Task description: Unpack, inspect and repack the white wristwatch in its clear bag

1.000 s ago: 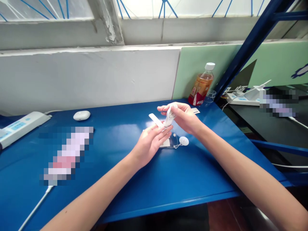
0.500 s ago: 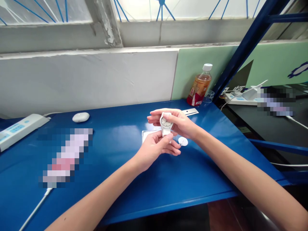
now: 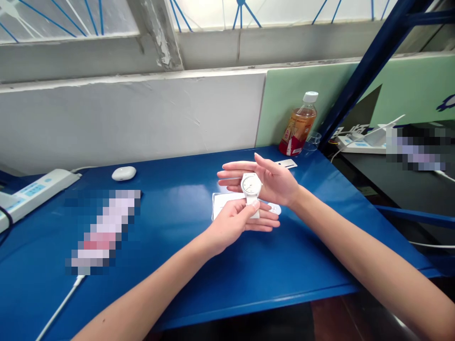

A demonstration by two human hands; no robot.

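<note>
A white wristwatch (image 3: 251,184) with a round dial is held above the blue desk. My left hand (image 3: 236,218) pinches its strap between thumb and fingers, the other fingers stretched out to the right. Behind the watch, my right hand (image 3: 273,180) is open, palm showing and thumb raised, its fingers pointing left past the dial. Whether the right palm touches the watch I cannot tell. Beneath the hands lie a white flat box or card (image 3: 217,201) and a round white tag (image 3: 275,209), both partly covered.
On the blue desk (image 3: 170,227) lie a white earbud case (image 3: 123,173), a blurred phone with a cable (image 3: 62,303), and a power strip (image 3: 35,192). At the back right stand a drink bottle (image 3: 298,125), a clear cup (image 3: 313,141) and a blue post (image 3: 366,66).
My right thumb has lifted off the watch and the right hand has opened. The watch now shows its whole dial. The view has shifted slightly.
</note>
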